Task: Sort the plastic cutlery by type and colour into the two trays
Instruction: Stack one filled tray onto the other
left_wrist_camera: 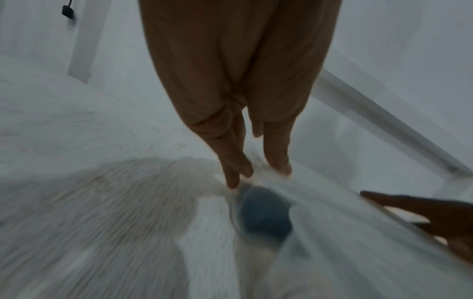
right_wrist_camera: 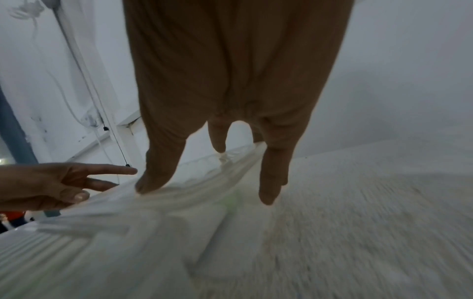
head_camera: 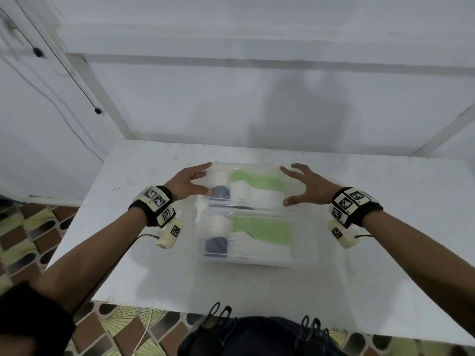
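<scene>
Near tray low centre; far tray flanked by left hand and right hand, fingers spread, gripping nothing.

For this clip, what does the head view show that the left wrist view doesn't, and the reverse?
Only the head view shows both clear trays, the far tray and the near tray, each holding blurred green, white and dark blue cutlery, and both open hands either side of the far one. Only the left wrist view shows the left hand fingertips close at that tray's edge; contact is too blurred to tell. Both show the dark blue pile, right hand and white table.
</scene>
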